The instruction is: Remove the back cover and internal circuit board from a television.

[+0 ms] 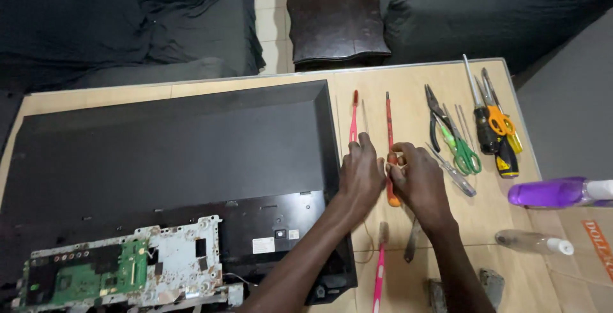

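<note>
- Flat panel television (172, 153) lies back-up on the wooden table (408, 77); the rear cover is off at the lower left, metal chassis and green circuit board (121, 271) bare — the rest looks closed.
- Your left hand (361, 176) rests flat, fingers spread loosely, at the panel's right edge.
- Your right hand (418, 179) curls onto the red-handled screwdriver (389, 153) — fingertips on it, grip not clear.
- Pliers, scissors well right.
</note>
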